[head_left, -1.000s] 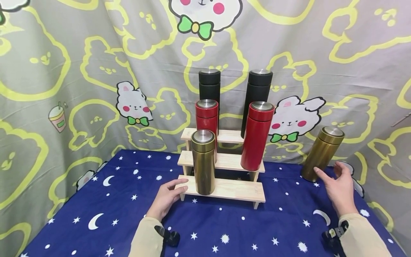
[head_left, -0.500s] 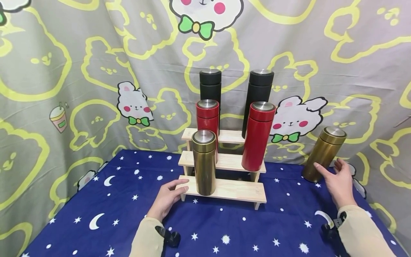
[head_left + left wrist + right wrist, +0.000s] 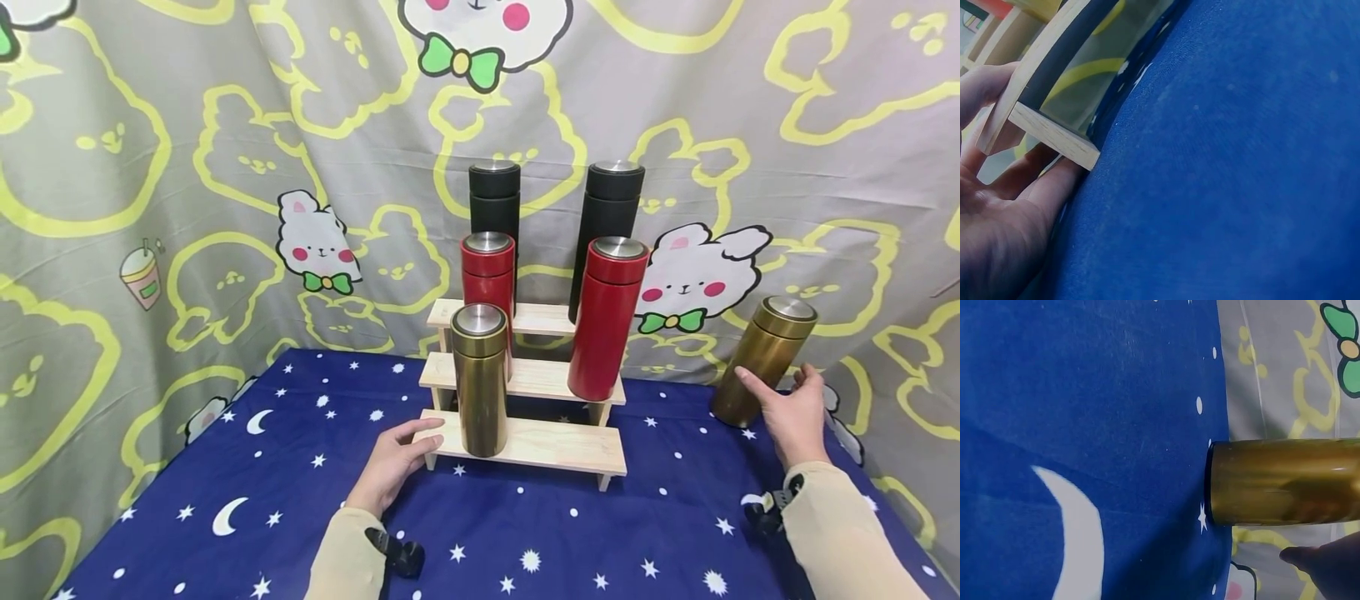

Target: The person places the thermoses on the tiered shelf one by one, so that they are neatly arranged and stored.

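On the dark blue cloth at the right stands a gold thermos bottle [image 3: 765, 358] with a steel-topped lid. My right hand [image 3: 798, 421] is beside it, thumb in front of its lower body and the other fingers to its right, spread apart. In the right wrist view a dark fingertip [image 3: 1294, 555] shows a gap to the bottle. My left hand [image 3: 393, 462] holds the left end of the lowest step of a three-step wooden rack [image 3: 562, 442], thumb on top and fingers below by the leg. A second gold thermos [image 3: 482, 408] stands upright on that step.
Two red thermoses [image 3: 606, 333] stand on the middle step and two black ones [image 3: 609, 208] on the top step, partly hidden. A patterned curtain [image 3: 225, 167] hangs behind the cloth-covered table [image 3: 300, 500] and along its sides.
My right hand has moved slightly forward alongside the gold thermos, which stays where it was. The left hand keeps its place on the rack. The whole view shifts slightly.
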Available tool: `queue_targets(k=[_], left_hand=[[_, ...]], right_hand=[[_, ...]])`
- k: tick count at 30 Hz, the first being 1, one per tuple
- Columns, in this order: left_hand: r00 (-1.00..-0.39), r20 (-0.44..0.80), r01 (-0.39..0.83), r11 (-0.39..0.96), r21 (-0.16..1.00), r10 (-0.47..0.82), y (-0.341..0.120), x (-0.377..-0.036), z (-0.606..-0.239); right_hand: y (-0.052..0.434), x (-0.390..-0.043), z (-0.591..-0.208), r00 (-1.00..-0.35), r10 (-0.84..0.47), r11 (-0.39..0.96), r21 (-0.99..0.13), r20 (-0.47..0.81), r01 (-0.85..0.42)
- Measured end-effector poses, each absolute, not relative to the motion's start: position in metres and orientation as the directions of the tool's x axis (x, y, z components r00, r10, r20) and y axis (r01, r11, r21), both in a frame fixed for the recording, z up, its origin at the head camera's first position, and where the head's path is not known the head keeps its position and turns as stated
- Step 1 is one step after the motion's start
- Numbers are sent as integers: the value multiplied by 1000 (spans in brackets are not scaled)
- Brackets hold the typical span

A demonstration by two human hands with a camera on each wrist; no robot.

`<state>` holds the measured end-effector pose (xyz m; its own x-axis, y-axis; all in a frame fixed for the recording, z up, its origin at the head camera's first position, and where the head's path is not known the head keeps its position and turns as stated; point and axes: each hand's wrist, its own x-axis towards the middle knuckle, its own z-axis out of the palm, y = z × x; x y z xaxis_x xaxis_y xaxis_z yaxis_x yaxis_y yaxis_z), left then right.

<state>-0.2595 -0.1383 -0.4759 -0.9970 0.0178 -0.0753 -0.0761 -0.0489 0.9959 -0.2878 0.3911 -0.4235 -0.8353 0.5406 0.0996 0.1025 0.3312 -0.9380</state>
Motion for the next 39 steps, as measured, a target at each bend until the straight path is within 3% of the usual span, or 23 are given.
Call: queue_targets(k=[25, 39], left_hand=[[-997, -74, -74, -34, 997, 13, -139, -260, -477], [-997, -75, -75, -29, 997, 9, -138, -261, -480]], right_hand=[[389, -295, -428, -855, 503, 346, -936, 126, 65], [390, -302, -426, -821, 557, 378, -919, 128, 113]])
